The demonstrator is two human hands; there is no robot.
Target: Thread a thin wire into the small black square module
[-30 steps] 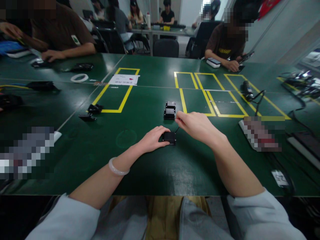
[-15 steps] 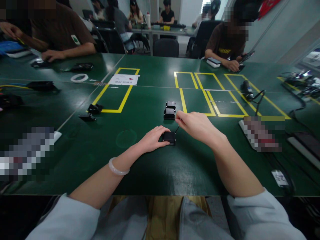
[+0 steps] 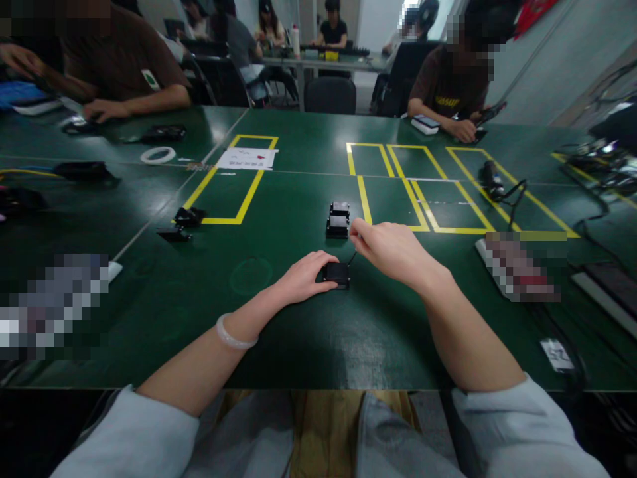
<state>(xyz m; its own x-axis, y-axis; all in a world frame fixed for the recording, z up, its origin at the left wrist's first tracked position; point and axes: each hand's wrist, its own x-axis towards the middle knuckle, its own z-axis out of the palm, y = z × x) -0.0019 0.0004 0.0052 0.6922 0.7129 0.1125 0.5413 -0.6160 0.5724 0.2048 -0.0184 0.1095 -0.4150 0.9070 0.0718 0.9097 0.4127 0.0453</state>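
Observation:
On the green table, a small black rectangular part (image 3: 338, 273) with tiny silvery points at its corners lies in front of me. My left hand (image 3: 309, 277) grips it from the left, thumb on the near side and fingers on the far side. A thin dark rod (image 3: 352, 257), perhaps a hex key or driver, is pinched in my right hand (image 3: 381, 242). Its lower end meets the part's right far corner; the upper end is hidden in my fingers. Just beyond stand two similar black parts (image 3: 338, 224), one behind the other.
Two more black pieces (image 3: 189, 216) lie left, near a yellow tape outline (image 3: 241, 211). White paper (image 3: 249, 159) and a tape roll (image 3: 158, 155) are farther back. A blurred-out device (image 3: 517, 269) and cables stand right. Co-workers sit across the table, one hand (image 3: 462, 130) at far right.
Both hands stay almost in place. My right hand has shifted very slightly, with the thin rod still at the part's corner.

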